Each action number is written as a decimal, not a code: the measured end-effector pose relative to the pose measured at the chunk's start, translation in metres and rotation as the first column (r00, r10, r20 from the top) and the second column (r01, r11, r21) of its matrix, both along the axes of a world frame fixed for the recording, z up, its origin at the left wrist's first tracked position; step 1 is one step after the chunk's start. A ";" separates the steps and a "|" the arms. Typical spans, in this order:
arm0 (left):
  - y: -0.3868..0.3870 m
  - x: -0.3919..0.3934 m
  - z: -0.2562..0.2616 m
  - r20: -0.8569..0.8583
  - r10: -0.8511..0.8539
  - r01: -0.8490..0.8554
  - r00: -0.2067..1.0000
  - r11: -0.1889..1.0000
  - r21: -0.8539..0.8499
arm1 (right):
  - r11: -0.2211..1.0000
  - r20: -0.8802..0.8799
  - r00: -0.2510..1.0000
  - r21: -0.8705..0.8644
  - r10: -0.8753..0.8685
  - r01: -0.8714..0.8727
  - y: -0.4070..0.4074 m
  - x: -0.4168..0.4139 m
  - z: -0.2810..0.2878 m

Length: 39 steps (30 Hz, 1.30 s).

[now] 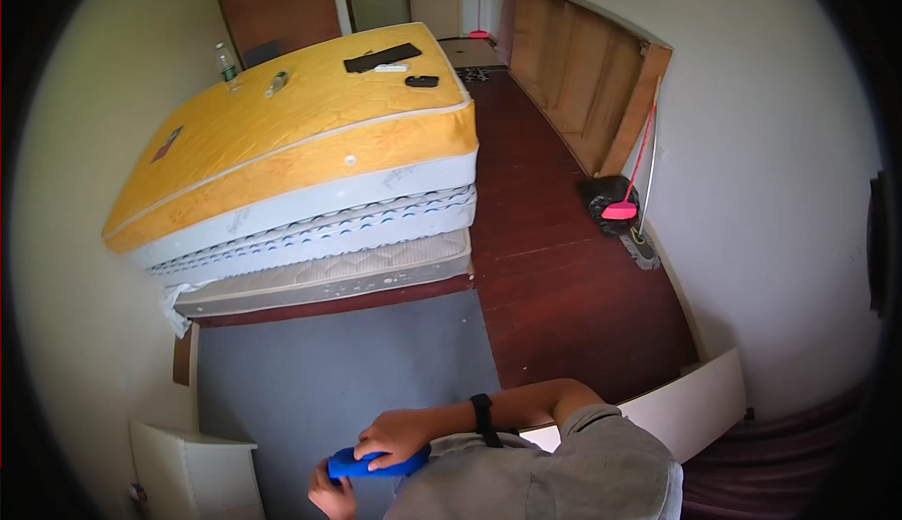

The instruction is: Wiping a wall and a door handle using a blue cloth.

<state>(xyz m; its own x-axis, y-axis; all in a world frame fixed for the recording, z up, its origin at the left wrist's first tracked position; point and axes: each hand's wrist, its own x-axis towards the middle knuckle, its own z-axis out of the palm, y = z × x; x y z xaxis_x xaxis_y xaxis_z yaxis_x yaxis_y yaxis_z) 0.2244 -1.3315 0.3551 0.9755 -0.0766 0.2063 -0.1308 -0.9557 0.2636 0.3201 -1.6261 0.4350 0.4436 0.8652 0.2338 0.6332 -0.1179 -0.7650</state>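
A blue object [409, 465] with a rounded outline is held close in front of my body; its kind cannot be told from here. My right hand [394, 437] lies over its top with the fingers curled onto it. At its left end, my left hand [332, 497] grips the edge, partly cut off by the lower frame. A black band [483, 418] circles my right wrist. Beneath both hands is a grey floor covering [338, 372].
Ahead on the left rises a mattress stack [296, 168] with bottles and small dark items on top. A wooden frame [578, 69] leans on the right wall beside a pink broom [620, 210] and a mop [641, 249]. White furniture [218, 474] stands lower left; a white panel [690, 407] lower right.
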 end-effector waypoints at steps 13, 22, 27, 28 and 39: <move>-0.400 0.334 -0.023 -0.290 -0.917 0.871 0.274 0.365 -0.329 | 0.485 -0.040 0.525 -0.449 -0.850 0.751 -0.426 0.047 -0.195; -0.700 0.473 0.053 -0.038 -0.983 0.896 -0.177 -0.145 -0.421 | -0.297 0.213 -0.252 -0.211 -0.944 0.931 -0.584 0.071 -0.170; -0.791 0.519 0.064 0.122 -0.981 0.849 -0.150 -0.191 -0.493 | -0.344 -0.024 -0.372 -0.330 -0.928 0.879 -0.666 0.166 -0.185; -0.803 0.530 0.066 0.007 -0.998 0.826 -0.068 -0.061 -0.560 | -0.177 -0.134 -0.263 -0.454 -0.955 0.873 -0.685 0.194 -0.184; -0.941 0.694 0.094 -0.184 -0.781 0.626 0.596 0.596 -0.503 | 0.957 -0.244 0.948 0.153 -0.206 0.248 -0.862 0.594 -0.018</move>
<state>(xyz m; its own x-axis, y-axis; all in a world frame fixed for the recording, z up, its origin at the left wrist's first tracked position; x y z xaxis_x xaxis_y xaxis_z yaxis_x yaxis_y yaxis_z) 0.9181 -2.2722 0.4489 0.6376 -0.7696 0.0335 -0.5434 -0.4185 0.7278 0.9142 -2.4882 0.4171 0.6818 0.6882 0.2479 0.4160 -0.0860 -0.9053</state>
